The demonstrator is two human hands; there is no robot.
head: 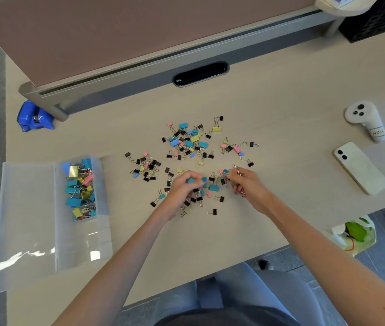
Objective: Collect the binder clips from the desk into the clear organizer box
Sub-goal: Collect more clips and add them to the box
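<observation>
Mid-scoop, clutching small multicoloured binder clips (189,143) in left hand (184,188) and right hand (246,184); next, carry over to clear plastic organizer box (78,243).

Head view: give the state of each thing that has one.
organizer box: lid open, far compartment partly filled with clips.
binder clips: most loose, scattered on desk.
left hand: fingers curled round clips.
right hand: grips clips.
phone: face down.

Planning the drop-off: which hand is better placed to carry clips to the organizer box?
Left. The left hand lies nearer the organizer box, which sits to its left; the right hand is farther.
</observation>
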